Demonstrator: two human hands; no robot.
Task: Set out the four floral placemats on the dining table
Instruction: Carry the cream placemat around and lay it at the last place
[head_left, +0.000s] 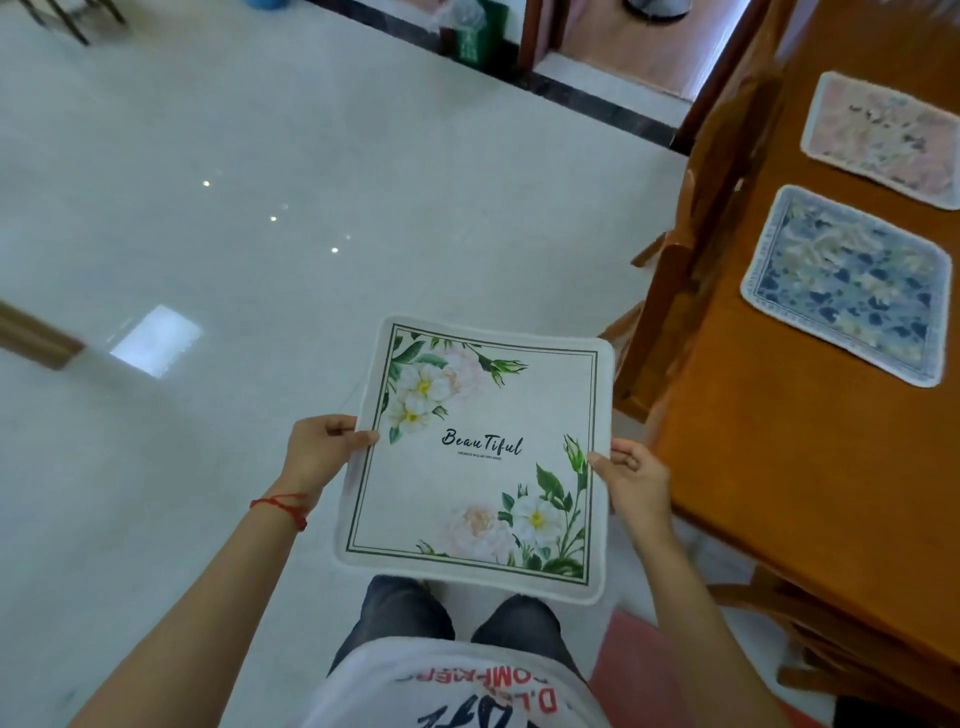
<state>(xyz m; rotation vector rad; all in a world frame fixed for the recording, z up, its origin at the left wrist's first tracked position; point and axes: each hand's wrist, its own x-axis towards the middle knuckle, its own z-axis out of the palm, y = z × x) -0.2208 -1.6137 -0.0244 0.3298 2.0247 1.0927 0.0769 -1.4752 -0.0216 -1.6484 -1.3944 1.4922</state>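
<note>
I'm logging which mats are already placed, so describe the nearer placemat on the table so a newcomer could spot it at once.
Find the orange-brown wooden dining table on the right. Two placemats lie flat along its edge, apart from each other; the nearer one is the blue floral placemat. Its dark blue-and-cream pattern sets it apart from the pink floral placemat farther along, and from the white "Beautiful" placemat held over the floor.

A glossy white floor (260, 208) is reflecting ceiling lights and a bright window patch. Wooden chairs (691, 249) are standing tucked against the worktop's near edge. A green bin (480, 36) is sitting by the dark doorway threshold (597, 104).
</note>
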